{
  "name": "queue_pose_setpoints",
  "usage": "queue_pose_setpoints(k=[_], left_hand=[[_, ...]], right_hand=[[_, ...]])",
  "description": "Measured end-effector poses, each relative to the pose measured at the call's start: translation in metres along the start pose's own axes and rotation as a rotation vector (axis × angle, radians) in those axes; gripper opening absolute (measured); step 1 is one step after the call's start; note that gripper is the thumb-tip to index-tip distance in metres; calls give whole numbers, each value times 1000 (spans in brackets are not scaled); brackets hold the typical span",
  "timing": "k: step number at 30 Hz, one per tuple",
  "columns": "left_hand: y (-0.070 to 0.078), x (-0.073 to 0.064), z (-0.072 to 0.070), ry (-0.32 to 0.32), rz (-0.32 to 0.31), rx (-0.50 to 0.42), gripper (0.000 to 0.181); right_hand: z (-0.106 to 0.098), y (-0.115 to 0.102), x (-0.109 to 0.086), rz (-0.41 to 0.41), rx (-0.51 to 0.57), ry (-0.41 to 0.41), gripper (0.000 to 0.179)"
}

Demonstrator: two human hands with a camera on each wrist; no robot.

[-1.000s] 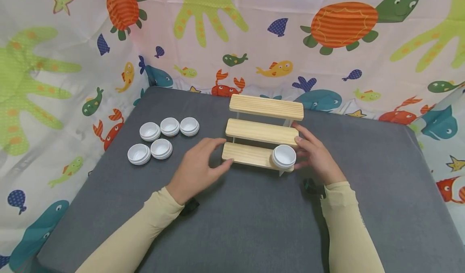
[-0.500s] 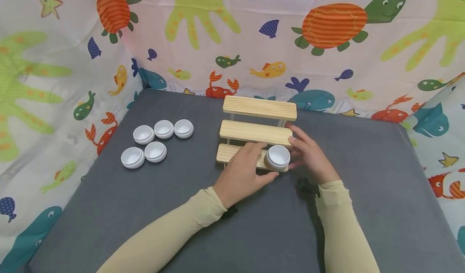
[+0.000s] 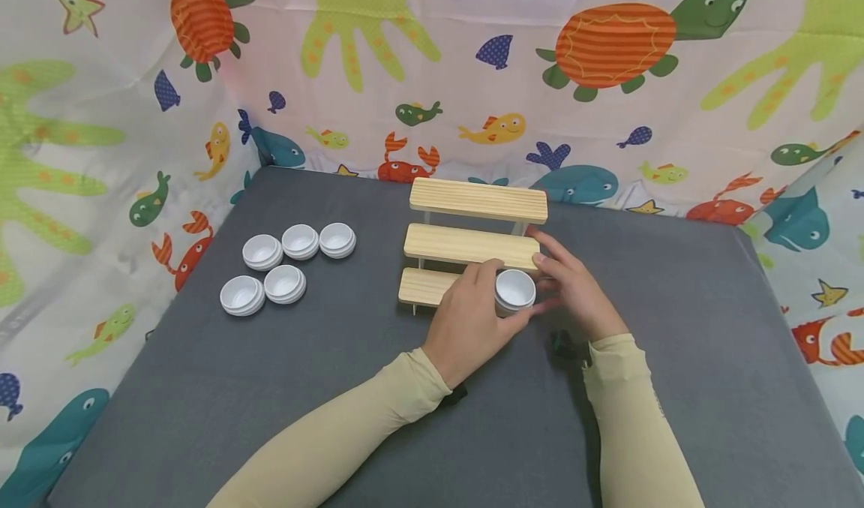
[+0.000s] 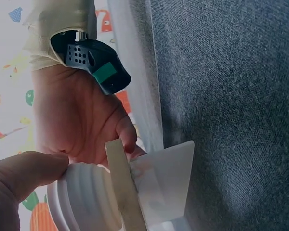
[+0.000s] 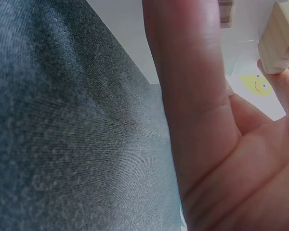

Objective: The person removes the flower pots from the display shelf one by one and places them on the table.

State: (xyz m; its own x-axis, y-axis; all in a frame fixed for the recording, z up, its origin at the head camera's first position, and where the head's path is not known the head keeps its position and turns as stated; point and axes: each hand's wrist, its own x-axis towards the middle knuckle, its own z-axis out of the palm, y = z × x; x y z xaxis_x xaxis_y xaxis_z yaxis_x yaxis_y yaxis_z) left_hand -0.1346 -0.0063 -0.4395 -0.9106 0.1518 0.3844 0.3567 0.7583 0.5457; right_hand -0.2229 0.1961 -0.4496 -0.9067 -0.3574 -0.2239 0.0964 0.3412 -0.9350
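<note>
A three-tier wooden display rack [image 3: 472, 245] with clear supports stands on the grey table. On the right end of its bottom tier sits a stack of small white bowls [image 3: 516, 290]. My left hand [image 3: 469, 324] holds this stack, fingers at its left side and thumb across the front. In the left wrist view the thumb [image 4: 33, 171] lies against the rim of the bowls [image 4: 84, 197]. My right hand [image 3: 574, 287] grips the rack's right end, its thumb on the middle tier's edge. In the right wrist view, fingers lie beside a clear support and wooden board ends [image 5: 279, 43].
Several more white bowl stacks [image 3: 283, 268] stand in two rows on the left of the table. The grey tabletop [image 3: 378, 433] meets a fabric backdrop [image 3: 472, 80] printed with sea animals behind and at both sides.
My left hand has moved right from the rack's left end to the bowl stack and taken hold of it. The right hand stays at the rack's right end. The head view has shifted slightly.
</note>
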Motion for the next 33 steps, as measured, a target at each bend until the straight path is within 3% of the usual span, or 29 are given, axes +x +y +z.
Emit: queue_pose_setpoints(k=[10, 17, 27, 33], left_hand=[[0, 3, 1, -33, -18, 9, 72], [-6, -2, -4, -62, -38, -63, 66], [-21, -15, -34, -93, -50, -158, 63], [-37, -25, -56, -52, -87, -170, 61]], right_hand=[[2, -3, 2, -8, 5, -14, 64], [4, -3, 3, -18, 9, -26, 66], [3, -1, 3, -15, 10, -26, 67], [1, 1, 3, -1, 9, -23, 67]])
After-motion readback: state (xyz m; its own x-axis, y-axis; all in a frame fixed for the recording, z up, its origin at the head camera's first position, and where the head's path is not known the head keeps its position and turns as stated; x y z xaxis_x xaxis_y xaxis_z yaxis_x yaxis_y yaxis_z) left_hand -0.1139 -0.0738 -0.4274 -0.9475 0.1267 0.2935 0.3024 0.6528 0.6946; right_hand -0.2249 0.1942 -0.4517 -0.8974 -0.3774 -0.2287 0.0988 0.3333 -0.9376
